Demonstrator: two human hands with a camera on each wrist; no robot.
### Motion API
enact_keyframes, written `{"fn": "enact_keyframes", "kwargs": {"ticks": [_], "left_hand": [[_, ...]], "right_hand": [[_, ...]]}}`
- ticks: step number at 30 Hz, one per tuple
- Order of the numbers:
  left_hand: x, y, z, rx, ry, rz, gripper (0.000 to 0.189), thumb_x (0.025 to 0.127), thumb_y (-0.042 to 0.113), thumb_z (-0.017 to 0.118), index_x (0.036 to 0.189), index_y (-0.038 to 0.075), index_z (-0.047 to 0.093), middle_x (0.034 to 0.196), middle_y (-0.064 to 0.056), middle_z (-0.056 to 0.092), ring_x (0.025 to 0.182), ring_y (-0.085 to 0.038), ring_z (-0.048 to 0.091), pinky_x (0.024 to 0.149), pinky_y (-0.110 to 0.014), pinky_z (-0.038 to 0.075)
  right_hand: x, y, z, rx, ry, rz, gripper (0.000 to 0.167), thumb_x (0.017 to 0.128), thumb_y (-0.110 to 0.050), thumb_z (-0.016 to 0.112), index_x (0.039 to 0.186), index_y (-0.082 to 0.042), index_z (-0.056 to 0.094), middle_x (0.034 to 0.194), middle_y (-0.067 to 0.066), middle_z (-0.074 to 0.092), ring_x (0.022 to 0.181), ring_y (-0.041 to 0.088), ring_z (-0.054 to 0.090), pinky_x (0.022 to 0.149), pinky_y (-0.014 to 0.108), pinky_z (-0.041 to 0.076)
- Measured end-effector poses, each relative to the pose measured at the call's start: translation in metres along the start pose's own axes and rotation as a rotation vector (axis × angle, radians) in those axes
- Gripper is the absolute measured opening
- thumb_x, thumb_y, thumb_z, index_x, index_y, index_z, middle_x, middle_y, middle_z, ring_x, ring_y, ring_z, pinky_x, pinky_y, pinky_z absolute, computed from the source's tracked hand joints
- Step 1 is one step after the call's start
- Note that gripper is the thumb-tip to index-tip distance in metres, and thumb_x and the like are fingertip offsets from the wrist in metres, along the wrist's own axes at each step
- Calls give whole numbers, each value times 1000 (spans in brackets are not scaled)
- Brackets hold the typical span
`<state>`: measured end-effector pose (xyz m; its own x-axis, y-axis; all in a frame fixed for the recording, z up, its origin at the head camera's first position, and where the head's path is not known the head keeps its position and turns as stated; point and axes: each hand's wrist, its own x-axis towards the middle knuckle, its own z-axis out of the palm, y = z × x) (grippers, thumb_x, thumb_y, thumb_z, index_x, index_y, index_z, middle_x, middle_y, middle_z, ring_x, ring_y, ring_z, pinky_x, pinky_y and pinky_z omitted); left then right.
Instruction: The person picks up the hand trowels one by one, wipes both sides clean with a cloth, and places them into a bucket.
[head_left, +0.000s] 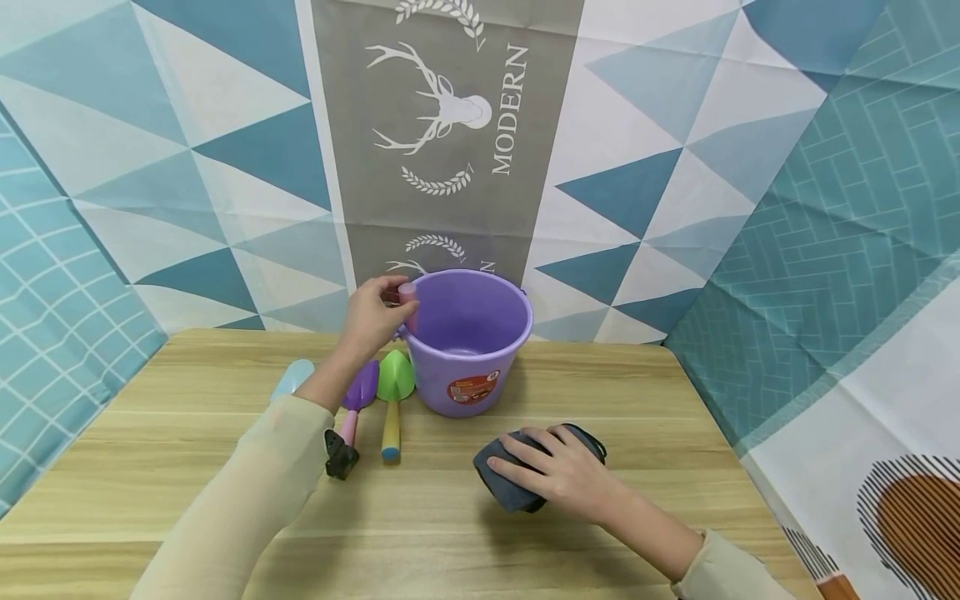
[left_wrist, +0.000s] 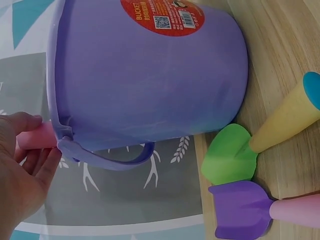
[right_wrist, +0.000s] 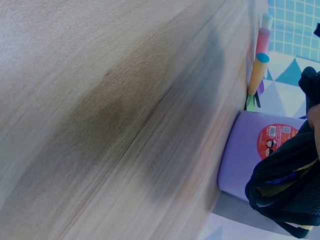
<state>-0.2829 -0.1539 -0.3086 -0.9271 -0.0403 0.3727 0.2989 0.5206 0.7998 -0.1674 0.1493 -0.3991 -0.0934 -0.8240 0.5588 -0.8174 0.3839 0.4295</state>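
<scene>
At the left rim of a purple bucket [head_left: 423, 367], my left hand [head_left: 372, 317] pinches a pink cylindrical handle [head_left: 407, 302] between thumb and fingers. In the left wrist view the handle [left_wrist: 39, 136] meets the rim by the bucket's hanging handle [left_wrist: 117, 161]; whatever it belongs to is hidden by the bucket wall. My right hand [head_left: 562, 477] grips a dark grey-blue cloth pouch [head_left: 512, 493] with a black cord, in front of the bucket. Its mouth [right_wrist: 282, 187] gapes in the right wrist view, with a bit of yellow and blue inside.
Left of the bucket lie a green shovel [head_left: 395, 379] with a yellow handle, a purple shovel [head_left: 363, 385] with a pink handle, and a light blue tool [head_left: 293, 377] partly behind my left forearm. A patterned cloth wall [head_left: 450, 200] rises behind the wooden table [head_left: 420, 517].
</scene>
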Motion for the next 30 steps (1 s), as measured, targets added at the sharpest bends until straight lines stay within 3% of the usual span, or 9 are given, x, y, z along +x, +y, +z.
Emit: {"fn": "enact_keyframes", "kwargs": {"ticks": [9,20,30], "left_hand": [[2,-5,4,17,2,-31,43,83,13,68,121,-4,58,108,-21,62,100,-31,61,87,-39,52],[2,-6,4,8,-18,-12,40,80,10,69,116,-6,60,103,-21,63,94,-30,61,84,-38,52],[2,-7,5,73,-31,27,39,81,11,68,114,-7,61,106,-22,61,95,-31,61,83,-40,52]], "right_hand": [[-1,0,1,7,0,2,36,102,-13,33,128,-21,57,122,2,62,98,21,61,68,36,51],[-2,1,2,3,-9,5,36,102,-14,33,129,-21,56,123,2,62,98,21,61,69,35,51],[-2,0,2,-1,-3,10,36,102,-14,33,128,-22,57,122,2,62,98,20,62,69,36,52]]}}
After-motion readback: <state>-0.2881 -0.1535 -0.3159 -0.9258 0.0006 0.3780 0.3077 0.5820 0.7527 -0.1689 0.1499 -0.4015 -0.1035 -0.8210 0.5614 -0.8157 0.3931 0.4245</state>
